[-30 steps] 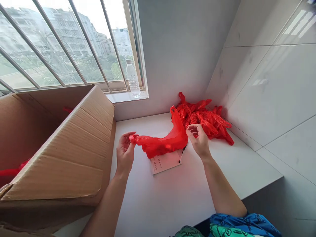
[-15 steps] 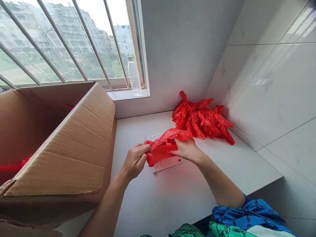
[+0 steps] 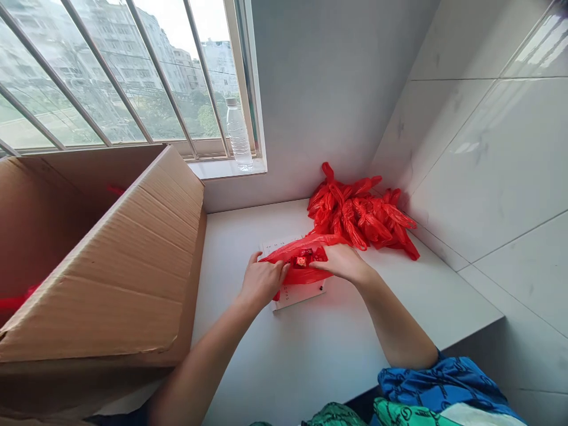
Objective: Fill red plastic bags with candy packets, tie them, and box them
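Observation:
A red plastic bag [image 3: 306, 276] lies with its mouth spread between my two hands, over a white flat object [image 3: 296, 294] with small printed marks. Inside its mouth, small shiny red pieces [image 3: 302, 260] show; their kind is unclear. At the bag's left end, my left hand [image 3: 265, 279] is closed on the edge, thumb and fingertips pressed to the plastic. My right hand [image 3: 342, 262] grips the right side, its thumb at the mouth and the other fingers partly hidden by the plastic.
A heap of knotted red plastic bags [image 3: 361, 213] rests against the back corner of the white table [image 3: 284, 367]. On the left stands an open cardboard box [image 3: 119, 266] with red plastic inside. A clear water bottle [image 3: 239, 136] stands on the windowsill [image 3: 222, 168].
My left hand has shifted right along the bag, from pinching its bunched left end to holding its edge. The mouth is spread wider, and the shiny pieces inside show more.

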Demonstrator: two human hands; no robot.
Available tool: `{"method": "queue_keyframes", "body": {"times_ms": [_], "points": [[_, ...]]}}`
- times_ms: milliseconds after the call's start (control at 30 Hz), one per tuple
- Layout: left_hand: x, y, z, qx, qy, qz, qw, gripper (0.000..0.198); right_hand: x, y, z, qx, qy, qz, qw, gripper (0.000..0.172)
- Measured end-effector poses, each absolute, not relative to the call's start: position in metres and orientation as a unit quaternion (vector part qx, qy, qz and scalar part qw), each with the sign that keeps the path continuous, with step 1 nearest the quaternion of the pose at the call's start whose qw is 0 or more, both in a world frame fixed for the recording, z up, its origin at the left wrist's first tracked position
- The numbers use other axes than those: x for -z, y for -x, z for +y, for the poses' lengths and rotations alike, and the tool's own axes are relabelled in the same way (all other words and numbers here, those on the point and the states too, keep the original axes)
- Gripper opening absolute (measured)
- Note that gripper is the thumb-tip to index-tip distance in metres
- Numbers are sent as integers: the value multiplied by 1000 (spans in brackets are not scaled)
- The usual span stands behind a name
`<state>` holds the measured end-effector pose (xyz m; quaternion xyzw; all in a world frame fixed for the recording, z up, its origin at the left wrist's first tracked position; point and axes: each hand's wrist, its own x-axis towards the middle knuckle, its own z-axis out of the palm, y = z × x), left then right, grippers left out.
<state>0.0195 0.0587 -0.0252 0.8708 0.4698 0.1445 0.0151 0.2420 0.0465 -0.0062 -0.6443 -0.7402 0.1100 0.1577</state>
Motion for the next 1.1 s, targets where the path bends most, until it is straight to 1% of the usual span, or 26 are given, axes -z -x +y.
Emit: {"method": "queue_keyframes", "body": {"times_ms": [33, 100, 133, 167, 300, 333, 367, 400, 467, 600, 667, 733, 800, 867, 933, 1033, 1100], "points": [[29, -18, 61, -147, -858, 492, 9, 47, 13, -246, 49, -102, 657, -729, 160, 19], [34, -15, 62, -135, -844, 520, 2, 34, 25, -249, 51, -83, 668, -720, 166, 9], [36, -14, 62, -116, -842, 527, 3, 28, 31, -250, 52, -75, 667, -722, 166, 8], [37, -13, 62, -89, -843, 530, 6, 27, 35, -249, 51, -75, 662, -727, 166, 16], [36, -7, 62, 18, -844, 535, 27, 41, 42, -244, 47, -133, 628, -747, 173, 61], [34, -6, 62, 30, -847, 530, 32, 44, 41, -244, 45, -148, 618, -752, 177, 67], [33, -5, 62, 32, -851, 523, 34, 46, 40, -244, 44, -156, 607, -757, 183, 70], [31, -5, 62, 25, -857, 515, 30, 47, 37, -245, 43, -158, 599, -762, 187, 70], [27, -7, 63, -9, -865, 501, 10, 47, 30, -247, 41, -146, 598, -764, 190, 61], [24, -18, 69, -93, -873, 476, -45, 24, 20, -247, 41, -91, 652, -738, 147, 38], [27, -24, 75, -108, -865, 487, -51, 23, 20, -243, 45, -69, 658, -734, 149, 29], [34, -28, 81, -94, -848, 521, -40, 24, 25, -239, 50, -61, 647, -741, 168, 27], [41, -28, 86, -73, -834, 547, -22, 26, 32, -235, 56, -66, 643, -744, 169, 26], [46, -26, 89, -74, -836, 544, -7, 22, 38, -231, 60, -81, 639, -745, 173, 23], [49, -23, 89, -102, -847, 522, 12, 21, 42, -228, 62, -114, 618, -749, 210, 20], [50, -20, 86, -163, -852, 494, 62, 37, 44, -224, 62, -203, 572, -737, 297, 22], [48, -19, 82, -204, -849, 479, 95, 42, 44, -221, 62, -285, 541, -711, 347, 27]]}}
